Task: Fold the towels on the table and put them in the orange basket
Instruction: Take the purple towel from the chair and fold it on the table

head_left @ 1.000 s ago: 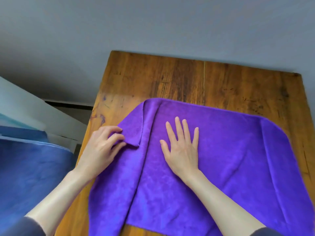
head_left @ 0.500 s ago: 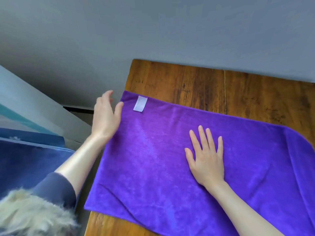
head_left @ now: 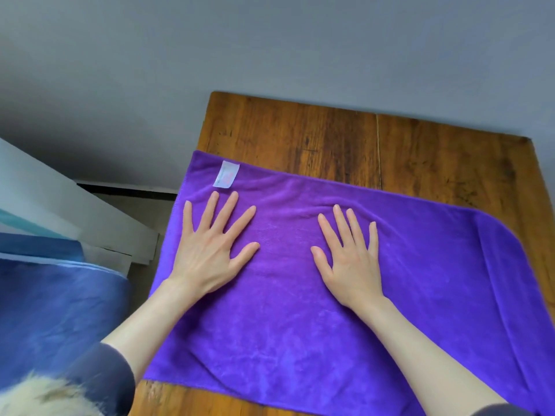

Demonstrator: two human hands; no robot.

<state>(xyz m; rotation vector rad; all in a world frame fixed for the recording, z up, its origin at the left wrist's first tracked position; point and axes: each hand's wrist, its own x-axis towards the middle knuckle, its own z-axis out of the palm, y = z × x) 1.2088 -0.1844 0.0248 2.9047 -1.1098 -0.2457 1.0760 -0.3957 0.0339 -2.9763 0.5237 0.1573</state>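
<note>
The purple towel (head_left: 315, 295) lies flat on the wooden table (head_left: 330, 136), its white tag (head_left: 226, 175) at the far left corner. Left hand (head_left: 207, 253) and right hand (head_left: 350, 259) both press on it, palms down, fingers spread

Plain grey wall (head_left: 270, 55) spans 12 o'clock; stacked white boards (head_left: 60, 205) at 9; blue fabric surface (head_left: 54, 310) at 8.

Both hands lie flat, palms down, with straight, spread fingers. The left hand (head_left: 210, 253) sits well apart from the right hand (head_left: 351, 259). Both bare forearms reach forward, with dark sleeves pushed up near the elbows.
</note>
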